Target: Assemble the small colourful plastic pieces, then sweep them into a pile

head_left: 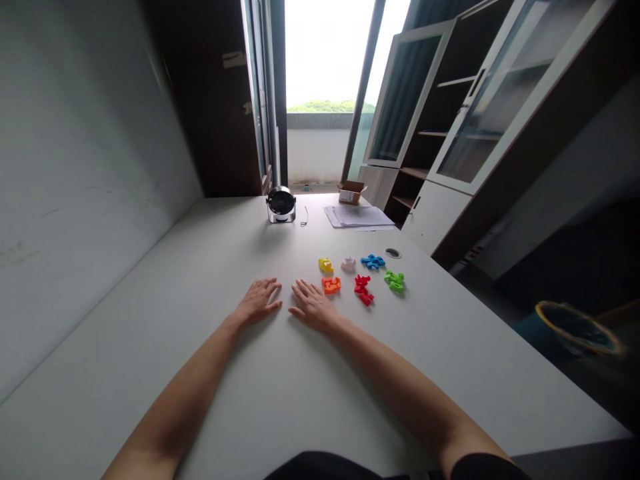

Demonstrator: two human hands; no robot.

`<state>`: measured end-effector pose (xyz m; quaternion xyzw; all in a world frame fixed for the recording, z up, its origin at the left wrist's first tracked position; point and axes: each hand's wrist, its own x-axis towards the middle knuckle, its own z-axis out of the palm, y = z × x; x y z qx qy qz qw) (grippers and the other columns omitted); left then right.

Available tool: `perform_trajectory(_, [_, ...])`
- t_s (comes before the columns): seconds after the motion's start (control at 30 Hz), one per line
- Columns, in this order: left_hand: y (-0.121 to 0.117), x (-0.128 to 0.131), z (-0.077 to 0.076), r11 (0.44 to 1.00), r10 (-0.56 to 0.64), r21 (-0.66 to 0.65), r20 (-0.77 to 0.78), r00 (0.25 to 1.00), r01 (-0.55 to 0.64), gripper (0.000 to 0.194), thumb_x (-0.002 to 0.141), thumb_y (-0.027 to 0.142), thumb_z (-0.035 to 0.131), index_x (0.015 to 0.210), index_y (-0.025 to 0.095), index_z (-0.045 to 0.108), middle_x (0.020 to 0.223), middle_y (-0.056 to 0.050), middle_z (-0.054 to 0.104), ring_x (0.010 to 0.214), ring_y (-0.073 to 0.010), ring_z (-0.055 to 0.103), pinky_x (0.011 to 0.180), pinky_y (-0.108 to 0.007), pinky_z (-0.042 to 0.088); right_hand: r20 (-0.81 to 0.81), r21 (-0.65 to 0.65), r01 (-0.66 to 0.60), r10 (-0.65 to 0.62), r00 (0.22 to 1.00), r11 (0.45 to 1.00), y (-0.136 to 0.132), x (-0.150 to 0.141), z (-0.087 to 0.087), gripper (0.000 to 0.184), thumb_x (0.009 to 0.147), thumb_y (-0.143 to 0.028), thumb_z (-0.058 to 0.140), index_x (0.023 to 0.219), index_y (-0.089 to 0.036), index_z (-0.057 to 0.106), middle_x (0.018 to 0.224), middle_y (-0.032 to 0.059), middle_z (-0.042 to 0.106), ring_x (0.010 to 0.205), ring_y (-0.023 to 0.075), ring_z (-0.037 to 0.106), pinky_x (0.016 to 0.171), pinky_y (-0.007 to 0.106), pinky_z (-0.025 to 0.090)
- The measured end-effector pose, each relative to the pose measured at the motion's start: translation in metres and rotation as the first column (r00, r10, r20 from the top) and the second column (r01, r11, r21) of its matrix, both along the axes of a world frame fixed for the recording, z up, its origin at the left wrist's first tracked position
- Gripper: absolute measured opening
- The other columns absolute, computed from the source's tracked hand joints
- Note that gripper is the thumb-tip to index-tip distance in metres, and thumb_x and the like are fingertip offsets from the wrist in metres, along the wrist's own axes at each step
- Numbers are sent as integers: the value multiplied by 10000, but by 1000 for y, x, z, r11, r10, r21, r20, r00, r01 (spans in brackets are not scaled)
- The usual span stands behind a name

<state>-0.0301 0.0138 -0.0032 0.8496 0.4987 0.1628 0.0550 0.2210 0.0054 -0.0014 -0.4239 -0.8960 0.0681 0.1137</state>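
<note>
Both palms rest on the white table [240,387]. My left hand [257,301] lies with its fingers apart and nothing in them. Close beside it, my right hand [314,306] is flat with its fingers stretched out, also holding nothing. Just right of my right hand is a small heap of orange plastic pieces [331,286]. Behind that are yellow pieces [325,265] and white pieces [349,264]. Farther right sit red pieces [364,291], blue pieces [373,261] and green pieces [395,281], each colour in its own cluster. The exact kind of piece is too small to tell.
At the table's far end stand a round black and silver device [281,204], a thin cord [305,217], paper sheets [360,217] and an open cardboard box [351,193]. A cable hole [393,253] is near the right edge. A bin [575,330] stands right of the table.
</note>
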Motion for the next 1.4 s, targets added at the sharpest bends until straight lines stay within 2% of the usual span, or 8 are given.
perform_trajectory(0.23, [1,-6,-1,981,-116,-168,-139,983,92,758,905,612,525,1568,338,282,1670,-45,174,1541,-291,121,1237,-510,84,30,-32,-46,47,998,998,0,1,0,798,982,-686,312,1586,-168,262,1646,125,181,1531,298,140,1243,488,126])
perform_trajectory(0.4, [-4,-2,1,971,-165,-203,-179,970,127,922,857,781,442,1602,317,162,1676,-63,96,1549,-303,59,1235,-502,23,41,-80,-87,91,995,993,2,4,3,853,957,-714,344,1600,-168,217,1651,123,133,1535,309,101,1246,498,104])
perform_trajectory(0.8, [-13,3,6,982,-123,-165,-156,980,97,935,835,810,442,1595,319,204,1671,-71,143,1538,-330,115,1223,-537,50,38,-84,-81,85,996,993,3,5,2,927,919,-790,318,1601,-173,210,1653,129,133,1535,315,99,1244,505,62])
perform_trajectory(1.07, [-16,4,9,991,-89,-114,-132,987,74,912,821,808,475,1573,327,286,1666,-70,179,1541,-341,74,1222,-552,48,24,-89,-112,115,993,990,4,9,6,930,893,-810,366,1599,-221,229,1656,105,133,1536,315,96,1244,510,65])
perform_trajectory(1.23, [-15,3,10,984,-99,-156,-113,989,81,919,816,799,498,1578,340,265,1665,-72,180,1532,-349,131,1220,-547,78,26,-96,-127,130,991,987,1,10,11,893,908,-783,386,1596,-233,241,1655,100,133,1534,322,103,1244,520,58])
perform_trajectory(1.4, [-15,-1,13,972,-117,-221,-137,984,85,916,809,810,502,1577,389,233,1675,-58,125,1532,-396,69,1193,-626,42,24,-100,-142,145,989,985,0,13,16,868,909,-761,434,1601,-293,196,1664,76,93,1537,323,65,1237,534,71])
